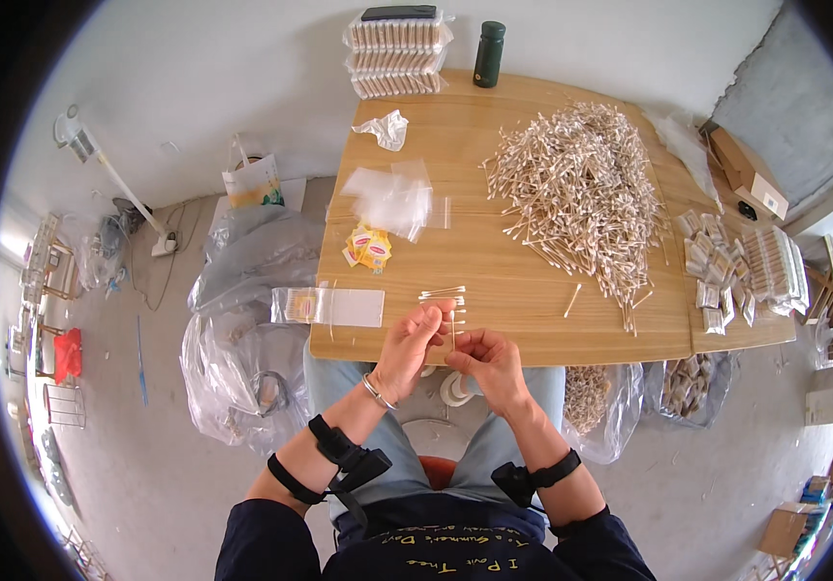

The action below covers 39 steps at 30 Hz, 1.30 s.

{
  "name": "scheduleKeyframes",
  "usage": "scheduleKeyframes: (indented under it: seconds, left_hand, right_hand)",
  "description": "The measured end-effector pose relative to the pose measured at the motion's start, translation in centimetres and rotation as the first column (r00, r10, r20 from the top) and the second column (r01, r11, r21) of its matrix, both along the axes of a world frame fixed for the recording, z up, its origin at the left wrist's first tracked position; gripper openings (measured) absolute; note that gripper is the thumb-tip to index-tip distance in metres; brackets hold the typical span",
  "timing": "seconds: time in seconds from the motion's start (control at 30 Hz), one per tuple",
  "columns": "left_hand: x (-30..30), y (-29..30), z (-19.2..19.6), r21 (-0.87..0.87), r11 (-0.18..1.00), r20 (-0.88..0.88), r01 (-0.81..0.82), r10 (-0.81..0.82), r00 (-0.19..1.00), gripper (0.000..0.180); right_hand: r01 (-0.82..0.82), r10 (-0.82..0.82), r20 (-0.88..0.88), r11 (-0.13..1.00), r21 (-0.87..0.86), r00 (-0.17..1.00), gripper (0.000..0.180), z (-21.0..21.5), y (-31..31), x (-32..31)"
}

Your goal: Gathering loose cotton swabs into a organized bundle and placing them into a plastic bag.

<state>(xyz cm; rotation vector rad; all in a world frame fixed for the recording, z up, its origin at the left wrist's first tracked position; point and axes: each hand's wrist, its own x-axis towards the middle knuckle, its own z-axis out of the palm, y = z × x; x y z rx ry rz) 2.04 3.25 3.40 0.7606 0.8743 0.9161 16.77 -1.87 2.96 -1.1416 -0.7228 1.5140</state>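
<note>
My left hand [409,347] and my right hand [494,368] meet at the table's near edge, fingers closed. A thin cotton swab [452,334] stands upright between their fingertips, pinched from both ends. Several more swabs [444,291] lie sideways just beyond my left fingertips; whether that hand also holds some of them I cannot tell. Left of my hands is a clear plastic bag [305,305] with swabs in it, beside a white card strip [358,308]. One loose swab [572,299] rests to the right, near a large heap of cotton swabs [581,184].
Clear bags [389,201], yellow labels [368,248] and a crumpled tissue [385,129] lie on the table's left. At the back stand stacked swab packs [397,58] and a green bottle [489,55]. Small packs [717,266] sit at right. Plastic sacks [242,368] flank my legs.
</note>
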Motion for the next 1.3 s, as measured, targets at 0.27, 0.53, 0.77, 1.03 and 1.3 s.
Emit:
scheduleKeyframes:
  seconds: [0.27, 0.53, 0.77, 1.03, 1.3]
  left_hand:
    - [0.2, -1.4, -0.5, 0.006, 0.992, 0.041, 0.126, -0.126, 0.991, 0.025]
    - [-1.4, -2.0, -3.8, 0.016, 0.955, -0.124, 0.296, -0.292, 0.948, 0.025]
    - [-2.7, -4.1, -3.2, 0.091, 0.610, -0.899, 0.787, -0.290, 0.328, 0.015]
    - [0.2, -4.5, -0.2, 0.434, 0.879, -0.424, 0.197, 0.006, 0.906, 0.019]
    - [-0.9, -5.1, -2.1, 0.348, 0.923, -0.520, 0.165, 0.043, 0.853, 0.014]
  right_hand:
    - [-0.132, 0.141, -0.154, 0.989, 0.064, 0.978, 0.010, -0.4, -1.9, 0.7]
    - [-0.079, 0.049, -0.450, 0.996, -0.048, 0.892, 0.006, 0.8, -2.6, 0.9]
    - [0.133, -0.173, -0.451, 0.984, -0.119, 0.876, 0.002, -0.6, -2.1, 1.7]
    - [0.132, -0.176, -0.462, 0.983, -0.127, 0.869, 0.002, -0.6, -2.4, 0.8]
    - [0.043, -0.070, -0.276, 0.994, -0.103, 0.959, 0.007, -3.0, -3.2, 0.7]
